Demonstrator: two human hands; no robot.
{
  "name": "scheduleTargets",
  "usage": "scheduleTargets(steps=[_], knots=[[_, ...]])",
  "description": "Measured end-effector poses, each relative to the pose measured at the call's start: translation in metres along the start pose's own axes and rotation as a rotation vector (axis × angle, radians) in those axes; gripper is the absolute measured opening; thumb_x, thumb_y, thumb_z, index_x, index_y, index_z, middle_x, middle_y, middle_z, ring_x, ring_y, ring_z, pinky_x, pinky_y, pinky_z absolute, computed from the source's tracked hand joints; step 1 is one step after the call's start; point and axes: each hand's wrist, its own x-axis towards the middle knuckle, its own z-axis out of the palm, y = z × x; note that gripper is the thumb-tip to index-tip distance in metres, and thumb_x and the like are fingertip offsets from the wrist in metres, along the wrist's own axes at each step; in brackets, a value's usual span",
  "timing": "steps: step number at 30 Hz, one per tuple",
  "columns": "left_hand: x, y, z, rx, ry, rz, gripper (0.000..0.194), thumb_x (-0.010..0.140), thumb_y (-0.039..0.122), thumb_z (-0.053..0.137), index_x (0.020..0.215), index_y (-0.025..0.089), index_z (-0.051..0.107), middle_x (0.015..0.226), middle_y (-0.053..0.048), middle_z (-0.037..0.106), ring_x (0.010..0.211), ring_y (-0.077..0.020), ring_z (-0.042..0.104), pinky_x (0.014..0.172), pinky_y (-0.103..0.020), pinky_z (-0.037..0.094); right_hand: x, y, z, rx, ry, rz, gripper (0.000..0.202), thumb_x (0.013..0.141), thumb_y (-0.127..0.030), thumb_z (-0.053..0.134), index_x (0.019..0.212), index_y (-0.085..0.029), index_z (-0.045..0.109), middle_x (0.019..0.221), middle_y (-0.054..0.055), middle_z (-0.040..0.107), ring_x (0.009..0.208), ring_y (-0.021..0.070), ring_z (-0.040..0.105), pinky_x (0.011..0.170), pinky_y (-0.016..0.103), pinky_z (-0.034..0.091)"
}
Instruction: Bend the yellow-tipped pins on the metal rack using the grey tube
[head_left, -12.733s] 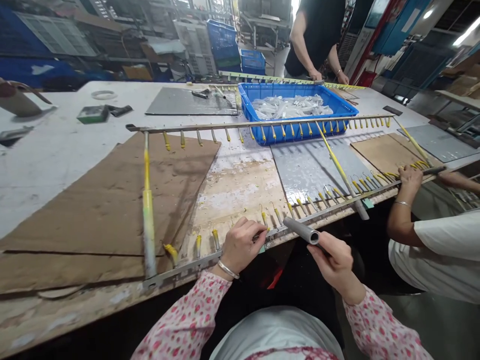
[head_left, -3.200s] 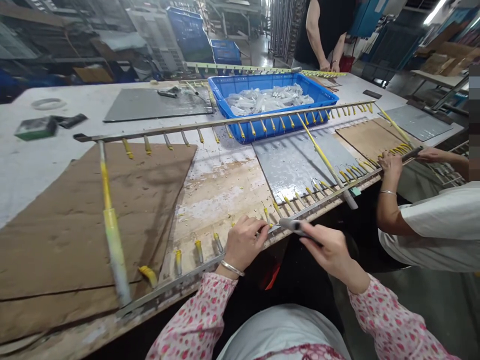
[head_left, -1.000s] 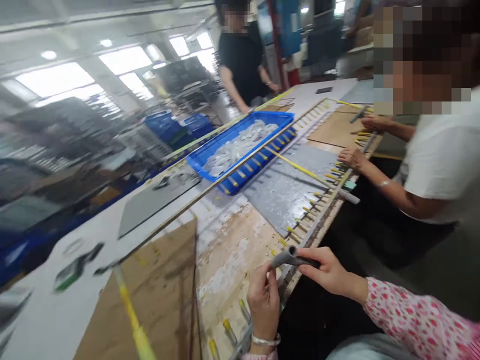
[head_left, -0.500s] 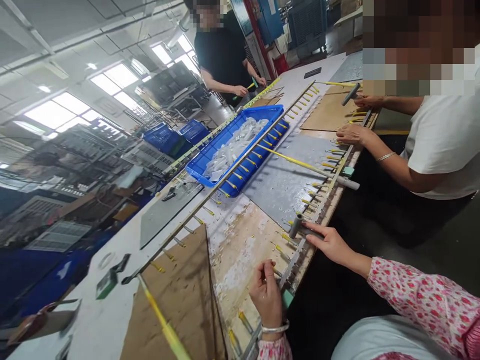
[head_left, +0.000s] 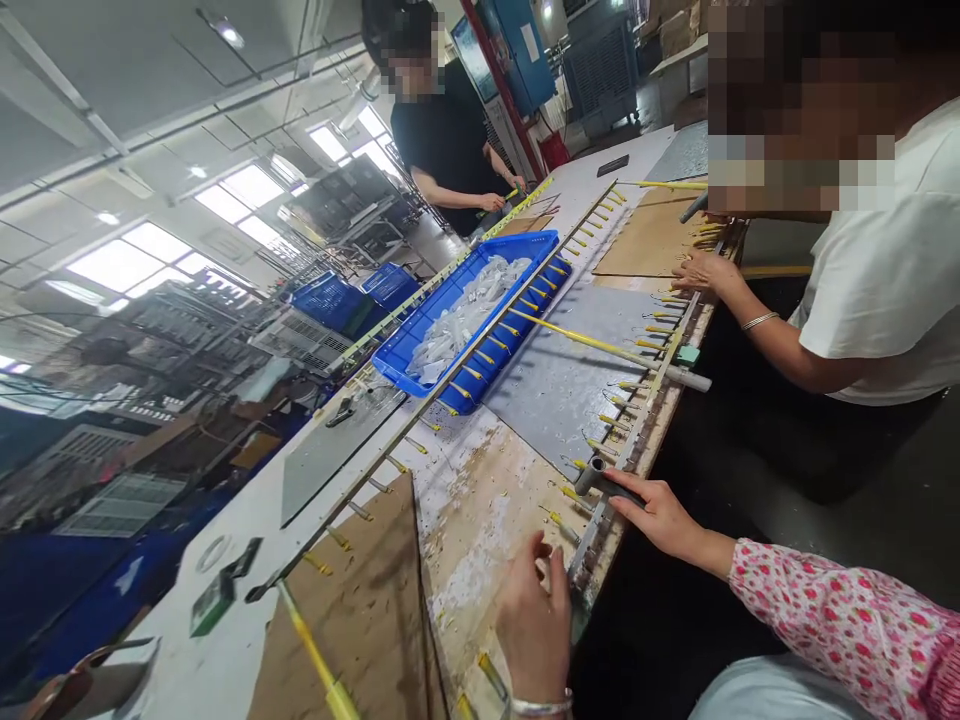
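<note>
My right hand (head_left: 660,515) is closed around the dark handle of a small grey hammer (head_left: 592,475), its round head lying over the rail near the board's edge. My left hand (head_left: 536,620) is beside the near part of the same metal rail (head_left: 637,440), fingers loosely bent, thumb and forefinger apart; I see nothing between them. Yellow-ended wire hooks (head_left: 562,525) stick out from the rail towards the table's middle, the closest ones just ahead of my left hand. Part of the rail is hidden behind that hand.
A blue tray (head_left: 469,395) of clear plastic pieces stands mid-table under a second hooked rail (head_left: 420,410). Yellow cross bars (head_left: 592,335) join the rails. Brown cardboard (head_left: 352,620) lies at near left. One co-worker (head_left: 885,270) sits at right; another (head_left: 442,130) stands across.
My left hand has drawn back slightly, its thumb and forefinger parting from a pinch by a hook. The hammer head in my right hand has tilted lower. The view has shifted a little.
</note>
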Motion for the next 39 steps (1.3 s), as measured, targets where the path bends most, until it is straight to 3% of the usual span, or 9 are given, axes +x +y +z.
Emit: scheduleTargets(steps=[4, 7, 9, 11, 16, 21, 26, 32, 39], knots=[[0.015, 0.005, 0.017, 0.025, -0.123, 0.046, 0.031, 0.093, 0.035, 0.049, 0.115, 0.019, 0.061, 0.091, -0.007, 0.073, 0.079, -0.0244, 0.068, 0.067, -0.034, 0.049, 0.002, 0.002, 0.003, 0.09, 0.042, 0.01, 0.045, 0.09, -0.044, 0.059, 0.127, -0.019, 0.065, 0.125, 0.01, 0.067, 0.118, 0.0299, 0.062, 0.103, 0.046, 0.048], [0.022, 0.007, 0.031, -0.126, -0.038, 0.065, 0.032, 0.095, 0.038, 0.046, 0.111, 0.017, 0.064, 0.095, -0.009, 0.073, 0.084, -0.0237, 0.069, 0.071, -0.033, 0.052, 0.005, 0.003, 0.003, 0.246, 0.098, 0.069, 0.053, 0.089, -0.051, 0.06, 0.126, -0.014, 0.064, 0.082, 0.007, 0.073, 0.076, 0.0219, 0.069, 0.069, 0.035, 0.057], [0.023, 0.01, 0.038, -0.208, 0.03, 0.101, 0.034, 0.096, 0.041, 0.044, 0.108, 0.018, 0.066, 0.096, -0.008, 0.073, 0.084, -0.0232, 0.07, 0.072, -0.034, 0.053, 0.006, -0.001, -0.001, 0.351, 0.148, 0.121, 0.059, 0.09, -0.053, 0.059, 0.131, -0.011, 0.06, 0.057, -0.002, 0.059, 0.05, 0.0127, 0.054, 0.048, 0.025, 0.046], [0.023, 0.013, 0.043, -0.274, 0.054, 0.147, 0.034, 0.097, 0.041, 0.042, 0.105, 0.019, 0.068, 0.095, -0.007, 0.074, 0.083, -0.0221, 0.07, 0.072, -0.033, 0.053, 0.007, -0.008, -0.011, 0.384, 0.188, 0.131, 0.059, 0.09, -0.051, 0.059, 0.133, -0.011, 0.057, 0.053, -0.006, 0.05, 0.044, 0.0086, 0.042, 0.042, 0.021, 0.037], [0.024, 0.022, 0.046, -0.34, 0.028, 0.225, 0.029, 0.097, 0.04, 0.047, 0.096, 0.021, 0.07, 0.088, -0.004, 0.073, 0.078, -0.0199, 0.068, 0.07, -0.031, 0.052, 0.008, -0.036, -0.047, 0.108, 0.175, -0.021, 0.043, 0.088, -0.039, 0.062, 0.124, -0.016, 0.065, 0.084, 0.004, 0.07, 0.06, 0.0137, 0.059, 0.057, 0.027, 0.051], [0.023, 0.028, 0.044, -0.327, 0.06, 0.314, 0.023, 0.095, 0.037, 0.053, 0.09, 0.021, 0.069, 0.083, -0.002, 0.07, 0.078, -0.0195, 0.063, 0.071, -0.032, 0.047, 0.002, -0.063, -0.067, -0.131, 0.075, -0.28, 0.035, 0.093, -0.03, 0.06, 0.127, -0.023, 0.064, 0.107, 0.006, 0.073, 0.091, 0.0214, 0.069, 0.081, 0.033, 0.057], [0.021, 0.032, 0.045, -0.338, 0.06, 0.335, 0.019, 0.095, 0.033, 0.055, 0.087, 0.02, 0.067, 0.082, -0.003, 0.067, 0.079, -0.0196, 0.06, 0.072, -0.032, 0.044, -0.009, -0.07, -0.07, -0.3, -0.031, -0.539, 0.034, 0.097, -0.023, 0.056, 0.13, -0.023, 0.058, 0.085, 0.003, 0.07, 0.069, 0.0141, 0.064, 0.063, 0.024, 0.05], [0.02, 0.036, 0.044, -0.325, 0.055, 0.336, 0.02, 0.096, 0.031, 0.053, 0.086, 0.02, 0.066, 0.081, -0.003, 0.065, 0.078, -0.0195, 0.056, 0.072, -0.033, 0.041, -0.009, -0.076, -0.072, -0.575, -0.233, -0.427, 0.035, 0.102, -0.034, 0.045, 0.131, -0.021, 0.059, 0.074, 0.002, 0.064, 0.06, 0.0124, 0.057, 0.056, 0.022, 0.042], [0.02, 0.036, 0.047, -0.329, 0.061, 0.334, 0.018, 0.096, 0.028, 0.052, 0.087, 0.019, 0.065, 0.082, -0.003, 0.065, 0.08, -0.0193, 0.056, 0.073, -0.033, 0.041, -0.009, -0.09, -0.071, -0.485, -0.157, -0.574, 0.034, 0.101, -0.027, 0.048, 0.133, -0.022, 0.057, 0.073, 0.002, 0.064, 0.062, 0.0139, 0.057, 0.059, 0.024, 0.043]])
